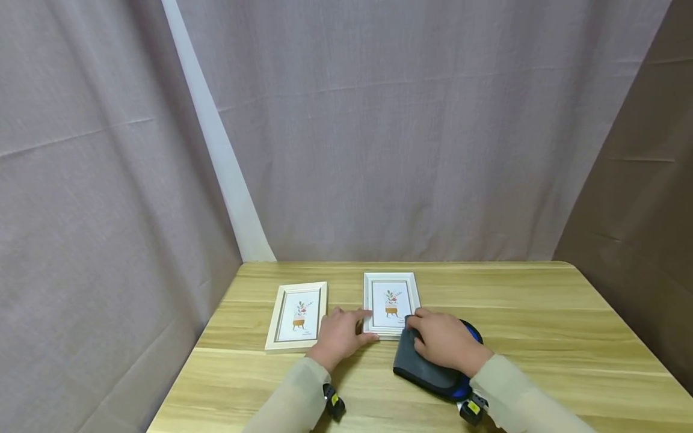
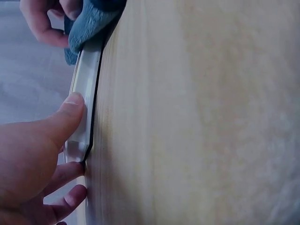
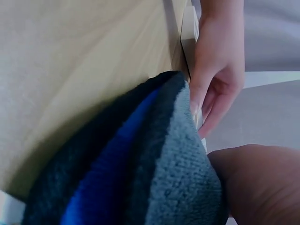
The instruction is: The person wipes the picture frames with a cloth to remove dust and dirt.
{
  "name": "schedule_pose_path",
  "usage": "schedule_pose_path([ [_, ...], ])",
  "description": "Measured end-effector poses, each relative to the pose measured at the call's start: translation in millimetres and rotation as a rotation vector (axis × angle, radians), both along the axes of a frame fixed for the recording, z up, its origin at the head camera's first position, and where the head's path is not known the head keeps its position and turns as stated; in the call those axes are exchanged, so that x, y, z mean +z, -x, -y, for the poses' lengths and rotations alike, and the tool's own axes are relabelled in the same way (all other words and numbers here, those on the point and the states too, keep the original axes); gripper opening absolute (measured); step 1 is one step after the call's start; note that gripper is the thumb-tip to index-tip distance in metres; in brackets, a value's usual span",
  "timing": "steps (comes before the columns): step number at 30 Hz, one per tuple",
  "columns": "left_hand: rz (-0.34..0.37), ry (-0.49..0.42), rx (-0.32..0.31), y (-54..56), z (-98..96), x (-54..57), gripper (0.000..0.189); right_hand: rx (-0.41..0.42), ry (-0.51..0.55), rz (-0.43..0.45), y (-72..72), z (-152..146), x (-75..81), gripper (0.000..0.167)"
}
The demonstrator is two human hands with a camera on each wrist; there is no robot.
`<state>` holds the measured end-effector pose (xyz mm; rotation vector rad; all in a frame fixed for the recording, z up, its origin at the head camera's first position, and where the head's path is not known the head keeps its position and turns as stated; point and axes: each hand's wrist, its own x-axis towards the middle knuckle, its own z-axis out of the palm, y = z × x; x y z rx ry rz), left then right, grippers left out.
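A white picture frame (image 1: 391, 300) with a plant print lies flat on the wooden table. My left hand (image 1: 340, 337) grips its lower left corner, the thumb along the near edge and fingers at the left side. My right hand (image 1: 446, 341) holds a folded grey cloth (image 1: 419, 364), black-edged with a blue inner side, over the frame's lower right corner. In the left wrist view, the left thumb (image 2: 70, 110) presses the frame's edge (image 2: 84, 89). The cloth (image 3: 183, 173) fills much of the right wrist view, hiding part of the right hand.
A cream picture frame (image 1: 275, 319) with a similar print lies left of my left hand. Grey curtains (image 1: 390, 132) hang behind the wooden table (image 1: 541, 337) and to its left, with a pale strip (image 1: 219, 138) between them. Darker cloth (image 1: 639, 210) hangs at the right.
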<state>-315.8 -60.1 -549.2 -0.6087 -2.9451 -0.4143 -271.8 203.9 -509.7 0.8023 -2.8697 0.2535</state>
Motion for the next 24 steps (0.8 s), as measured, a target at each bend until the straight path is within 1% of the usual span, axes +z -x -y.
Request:
schedule_pose_path([
  [6, -0.007, 0.008, -0.007, 0.8, 0.4, -0.8, 0.062, 0.092, 0.039, 0.027, -10.5, -2, -3.2, 0.013],
  [10, -0.005, 0.012, -0.004, 1.1, -0.7, -0.6, 0.062, 0.165, 0.040, 0.058, -17.2, 1, -4.8, 0.014],
  [13, 0.000, 0.009, 0.004, 0.6, -1.8, -1.5, 0.061, 0.204, 0.014, 0.046, -21.3, 6, -6.6, 0.014],
  [17, 0.002, 0.000, 0.002, -0.3, -2.2, -1.2, 0.061, 0.225, -0.025, 0.021, -25.5, 13, -8.3, 0.013],
  [24, -0.018, -0.002, -0.017, -0.2, -0.1, 1.4, 0.061, 0.285, -0.023, -0.005, -35.4, 30, -8.2, 0.013],
])
